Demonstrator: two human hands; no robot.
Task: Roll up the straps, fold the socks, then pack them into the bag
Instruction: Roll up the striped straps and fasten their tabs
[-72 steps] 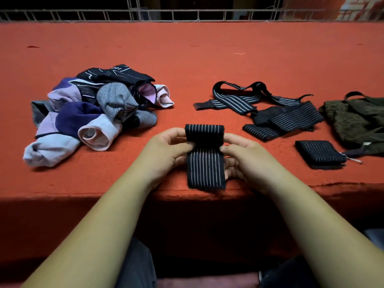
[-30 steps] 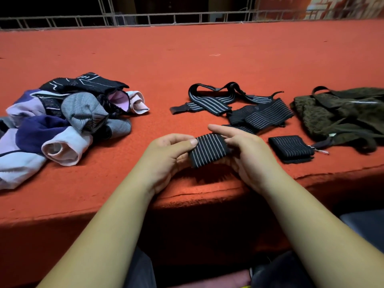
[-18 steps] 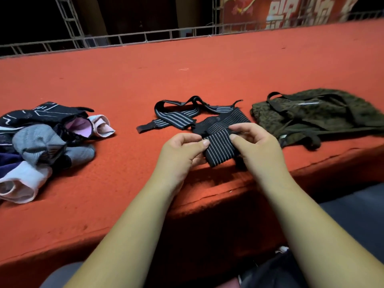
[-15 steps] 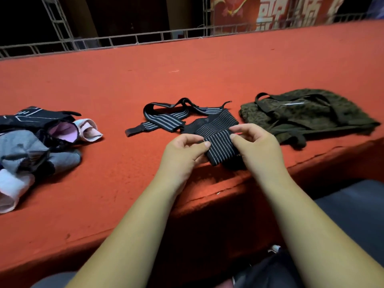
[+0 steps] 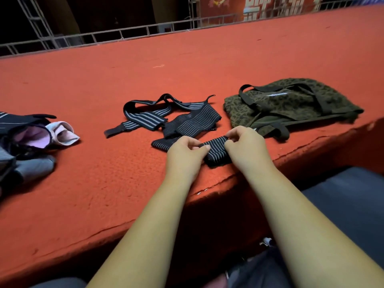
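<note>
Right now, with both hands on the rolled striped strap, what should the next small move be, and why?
Probably set the rolled strap down beside the bag. The left hand and right hand both pinch it, it looks fully wound, and loose straps lie unrolled just behind, waiting their turn.

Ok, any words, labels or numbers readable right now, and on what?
Nothing reads clearly.
Red banner behind the railing: large white characters, cut off by the frame, unreadable.
Green bag: pale strip, too blurred to tell if it is a label.
Rolled strap, loose straps, socks: no writing seen.
</note>
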